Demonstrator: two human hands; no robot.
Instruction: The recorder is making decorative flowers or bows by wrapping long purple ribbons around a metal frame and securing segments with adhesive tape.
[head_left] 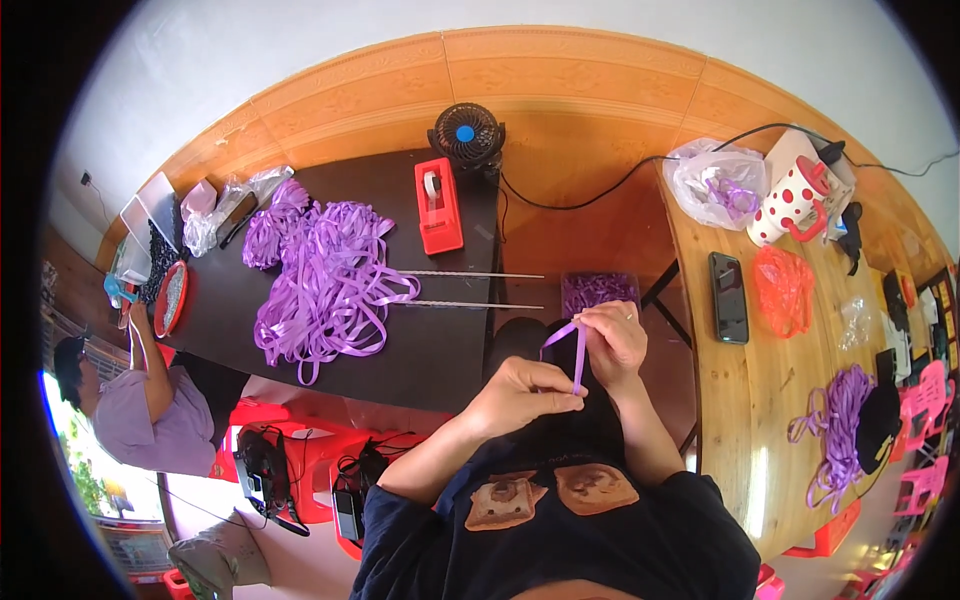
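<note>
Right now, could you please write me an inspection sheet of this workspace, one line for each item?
Surface: dark table ahead; wooden table at right.
Job's things: short purple ribbon strip held between both hands; big purple ribbon pile; two thin rods beside it.
Clutter: red tape dispenser, small black fan, box of purple pieces, phone, orange mesh, dotted mug, plastic bag.
Grip: left hand pinches the strip's lower end; right hand pinches its top.
Cables: black cable along the wall from the fan.
Surroundings: another person seated at left; red stools.
</note>
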